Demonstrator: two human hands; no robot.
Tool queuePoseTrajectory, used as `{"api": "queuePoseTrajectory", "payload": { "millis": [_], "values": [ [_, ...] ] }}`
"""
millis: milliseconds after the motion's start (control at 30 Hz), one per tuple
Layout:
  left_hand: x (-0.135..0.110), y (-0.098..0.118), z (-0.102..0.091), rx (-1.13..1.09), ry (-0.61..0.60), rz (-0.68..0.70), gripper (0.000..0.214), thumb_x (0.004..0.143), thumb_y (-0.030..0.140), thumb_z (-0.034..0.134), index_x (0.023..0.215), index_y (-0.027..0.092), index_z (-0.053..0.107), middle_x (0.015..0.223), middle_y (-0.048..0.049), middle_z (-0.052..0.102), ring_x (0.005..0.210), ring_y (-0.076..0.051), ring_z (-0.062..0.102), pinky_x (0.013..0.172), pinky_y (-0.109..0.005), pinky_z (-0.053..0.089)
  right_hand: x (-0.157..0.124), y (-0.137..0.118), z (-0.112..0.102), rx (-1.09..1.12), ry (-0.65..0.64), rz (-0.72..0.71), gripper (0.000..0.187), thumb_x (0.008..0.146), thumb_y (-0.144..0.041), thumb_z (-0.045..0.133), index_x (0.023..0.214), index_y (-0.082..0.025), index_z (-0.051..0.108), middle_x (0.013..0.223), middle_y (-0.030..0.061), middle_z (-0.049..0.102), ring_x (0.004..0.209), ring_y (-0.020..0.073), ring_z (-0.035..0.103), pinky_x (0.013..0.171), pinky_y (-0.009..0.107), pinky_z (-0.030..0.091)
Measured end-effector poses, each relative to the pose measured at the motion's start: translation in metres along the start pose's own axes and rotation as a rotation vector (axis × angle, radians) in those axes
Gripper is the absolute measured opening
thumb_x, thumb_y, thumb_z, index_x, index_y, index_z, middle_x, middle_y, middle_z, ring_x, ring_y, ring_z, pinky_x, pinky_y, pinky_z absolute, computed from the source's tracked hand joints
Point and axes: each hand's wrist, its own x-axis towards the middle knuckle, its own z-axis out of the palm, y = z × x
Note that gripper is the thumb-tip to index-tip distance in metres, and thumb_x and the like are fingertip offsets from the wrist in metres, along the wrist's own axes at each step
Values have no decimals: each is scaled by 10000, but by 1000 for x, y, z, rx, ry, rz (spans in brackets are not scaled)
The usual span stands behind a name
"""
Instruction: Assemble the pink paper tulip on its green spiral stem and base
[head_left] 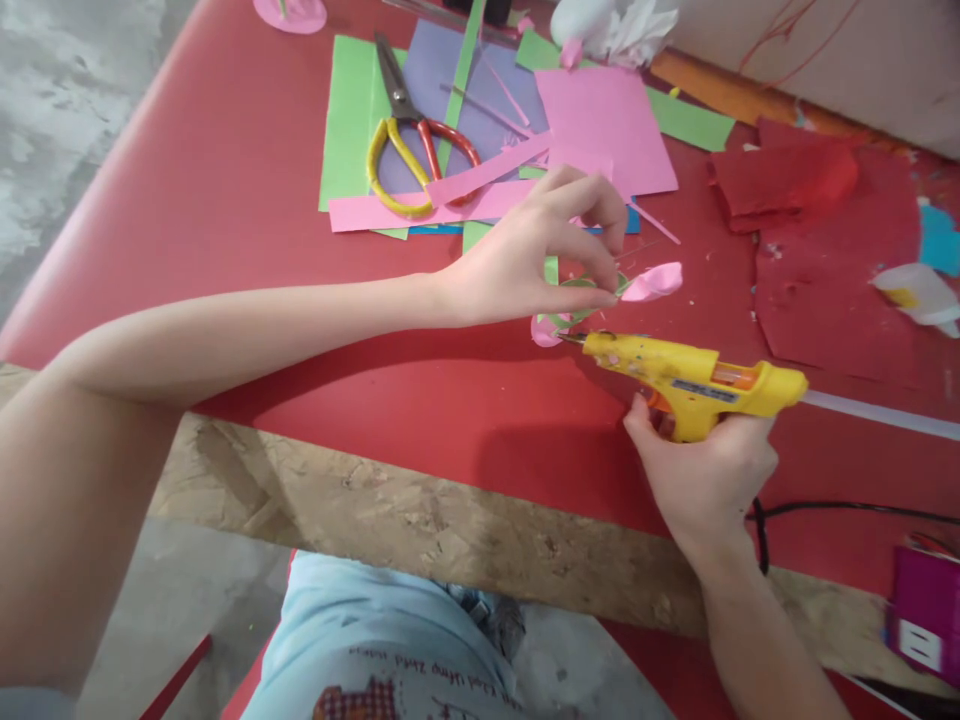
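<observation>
My right hand (709, 475) is wrapped around a yellow glue gun (675, 375), its metal nozzle pointing left. A clear glue stick (877, 412) trails from the gun's back end. My left hand (551, 245) pinches a small pink paper flower (654, 283) between thumb and fingertip, at the flower's green end. Below that hand, green paper curls and a pink paper disc (546, 330) lie by the nozzle tip; whether the nozzle touches the disc I cannot tell. The left palm and curled fingers hide part of the green pieces.
Scissors (405, 120) with yellow and red handles rest on green, purple and pink paper sheets (607, 130). Red paper (832, 260) lies at the right. A black cord (862, 508) runs near my right wrist, beside a purple box (926, 605).
</observation>
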Motion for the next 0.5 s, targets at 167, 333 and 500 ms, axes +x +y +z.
{"api": "queuePoseTrajectory", "payload": {
  "millis": [167, 333, 500],
  "values": [
    [0, -1, 3, -12, 37, -1, 181, 841, 310, 623, 768, 182, 728, 967, -63, 598, 1065, -227, 532, 964, -472, 426, -1, 3, 2, -14, -9, -33, 576, 649, -489, 548, 1048, -74, 547, 726, 93, 564, 639, 234, 578, 565, 333, 435],
    [0, 1, 3, -7, 30, -7, 251, 852, 362, 585, 780, 169, 728, 966, -46, 576, 1083, -236, 526, 952, -505, 412, -2, 8, 6, -45, 6, -27, 543, 617, -505, 532, 974, -96, 534, 716, 110, 562, 628, 256, 574, 546, 357, 439],
    [-1, 3, 2, -24, 41, 21, 166, 839, 237, 619, 812, 143, 753, 979, -59, 604, 1054, -213, 517, 952, -450, 409, -2, 10, 8, -74, 21, -12, 543, 595, -508, 520, 973, -118, 523, 737, 119, 577, 627, 269, 576, 537, 365, 437]
  ]
}}
